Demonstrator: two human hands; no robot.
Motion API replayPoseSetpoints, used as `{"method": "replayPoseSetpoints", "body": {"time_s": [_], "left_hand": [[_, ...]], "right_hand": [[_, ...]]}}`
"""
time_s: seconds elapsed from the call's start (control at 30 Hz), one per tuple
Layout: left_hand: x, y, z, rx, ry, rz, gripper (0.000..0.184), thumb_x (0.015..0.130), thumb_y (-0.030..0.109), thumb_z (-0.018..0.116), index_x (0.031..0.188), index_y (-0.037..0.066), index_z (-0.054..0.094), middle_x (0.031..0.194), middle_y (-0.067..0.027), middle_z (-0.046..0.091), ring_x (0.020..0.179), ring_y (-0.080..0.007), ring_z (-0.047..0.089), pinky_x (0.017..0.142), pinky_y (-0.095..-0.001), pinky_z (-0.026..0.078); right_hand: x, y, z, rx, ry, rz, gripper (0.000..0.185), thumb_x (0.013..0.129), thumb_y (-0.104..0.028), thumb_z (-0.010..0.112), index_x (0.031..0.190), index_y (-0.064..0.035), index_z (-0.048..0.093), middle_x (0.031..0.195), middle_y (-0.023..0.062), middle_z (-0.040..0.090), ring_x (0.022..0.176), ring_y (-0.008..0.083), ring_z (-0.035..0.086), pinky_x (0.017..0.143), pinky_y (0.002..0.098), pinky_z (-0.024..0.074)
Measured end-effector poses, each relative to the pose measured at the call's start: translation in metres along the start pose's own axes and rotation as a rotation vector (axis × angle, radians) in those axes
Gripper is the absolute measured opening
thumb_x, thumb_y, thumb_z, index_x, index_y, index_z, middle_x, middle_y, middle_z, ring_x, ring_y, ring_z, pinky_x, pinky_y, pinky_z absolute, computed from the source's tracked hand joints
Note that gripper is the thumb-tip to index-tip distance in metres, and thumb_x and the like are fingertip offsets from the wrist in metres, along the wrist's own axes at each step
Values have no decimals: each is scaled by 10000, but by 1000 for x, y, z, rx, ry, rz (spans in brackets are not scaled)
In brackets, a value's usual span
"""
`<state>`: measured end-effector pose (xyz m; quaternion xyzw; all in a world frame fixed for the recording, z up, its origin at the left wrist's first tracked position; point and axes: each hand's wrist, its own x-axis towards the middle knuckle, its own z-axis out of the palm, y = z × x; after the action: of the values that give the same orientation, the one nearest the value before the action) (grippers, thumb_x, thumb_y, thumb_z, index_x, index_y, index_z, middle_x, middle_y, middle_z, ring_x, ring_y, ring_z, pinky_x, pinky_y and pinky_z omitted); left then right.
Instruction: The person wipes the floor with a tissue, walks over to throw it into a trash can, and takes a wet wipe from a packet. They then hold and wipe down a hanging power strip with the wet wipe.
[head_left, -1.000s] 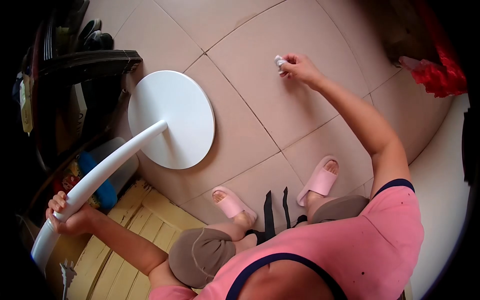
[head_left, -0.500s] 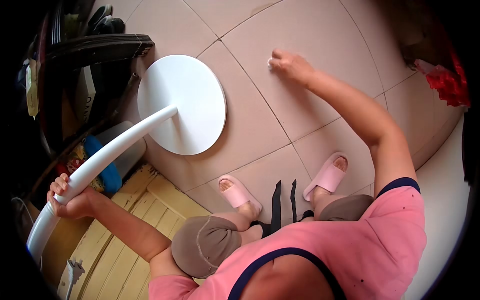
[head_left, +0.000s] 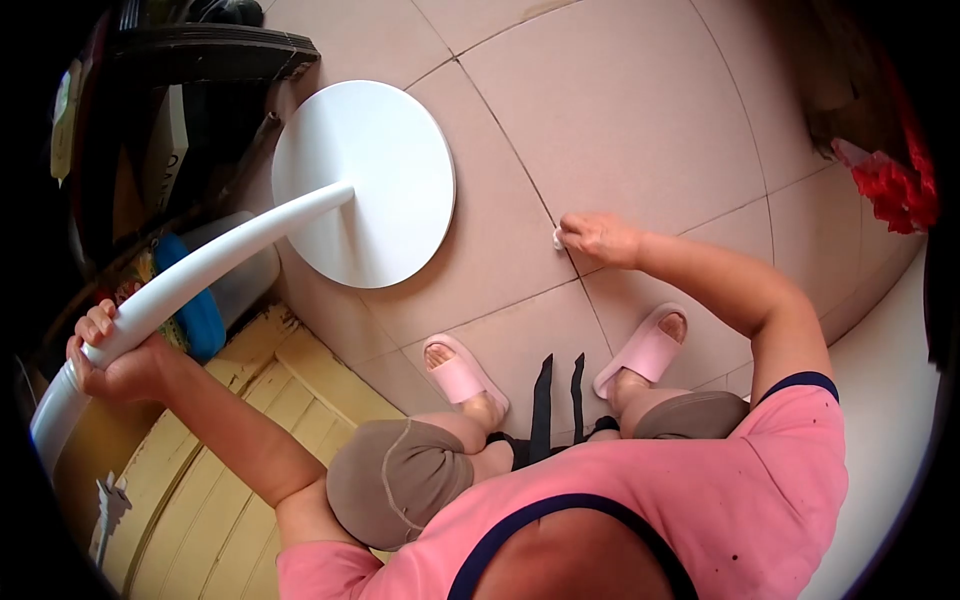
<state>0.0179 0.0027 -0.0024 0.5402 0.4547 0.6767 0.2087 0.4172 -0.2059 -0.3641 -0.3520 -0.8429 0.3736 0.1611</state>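
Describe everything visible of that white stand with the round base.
The glossy white stand looks like plastic or painted metal. Its flat disc-shaped base appears to rest on pinkish floor tiles; from it rises a round white pole, curved in this view. The person's bare left hand grips the pole, whose far end reaches the dark picture edge.
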Motion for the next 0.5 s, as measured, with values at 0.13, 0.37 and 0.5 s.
{"method": "replayPoseSetpoints", "body": {"time_s": [0.13, 0.37, 0.5], "left_hand": [[6, -1, -11, -35, -55, -58, 123, 727, 206, 513, 699, 102, 453, 633, -40, 472, 608, -158, 493, 680, -328, 455], [5, 0, -9, -23, -93, -42, 104, 727, 181, 491, 728, 88, 443, 643, -38, 467, 616, -163, 496, 719, -333, 461], [6, -1, -10, -13, -69, -42, 103, 722, 177, 488, 719, 88, 438, 644, -41, 466, 617, -165, 497, 729, -338, 464]], "right_hand": [[-1, -5, 3, -49, -154, -65, 146, 754, -92, 543, 886, -33, 532, 884, 115, 478, 809, 265, 577, 690, 388, 484], [38, 0, -1, 211, 148, 435, 220, 837, -165, 515, 1030, -61, 542, 911, 187, 604, 837, 352, 607, 709, 437, 492], [76, 57, -63, 238, 545, 655, 242, 829, -205, 545, 1031, -74, 572, 900, 177, 636, 847, 369, 608, 749, 434, 483]]}}
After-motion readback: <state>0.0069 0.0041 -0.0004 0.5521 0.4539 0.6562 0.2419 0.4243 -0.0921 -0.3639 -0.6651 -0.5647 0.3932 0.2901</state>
